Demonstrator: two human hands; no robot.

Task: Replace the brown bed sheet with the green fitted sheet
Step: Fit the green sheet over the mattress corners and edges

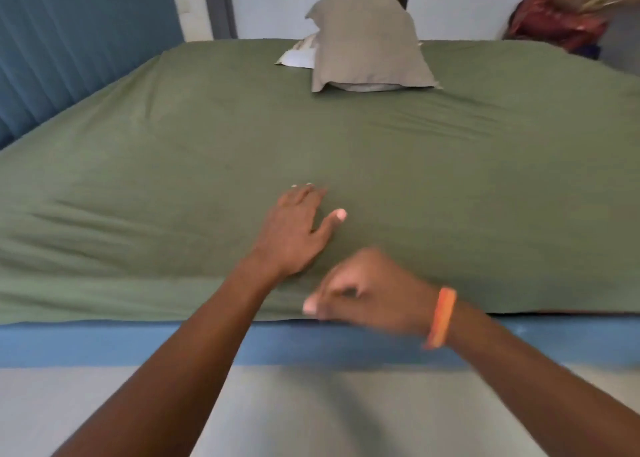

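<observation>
The green sheet (381,151) is spread over the whole bed. The left hand (294,229) rests flat on it, fingers straight. Just right of and nearer than it, the right hand (367,290), blurred, hovers at the sheet's near edge with fingers curled; whether it pinches the fabric cannot be told. A grey pillow (367,40) stands far beyond both hands.

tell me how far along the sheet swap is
Mostly done: the green fitted sheet covers the whole visible top of the bed, and no brown sheet is in view. In hand: the left hand lies flat on the sheet, smoothing it, while the right hand, blurred, is at the near edge. Left: a few wrinkles, and perhaps tucking that near edge above the blue bed frame.
</observation>
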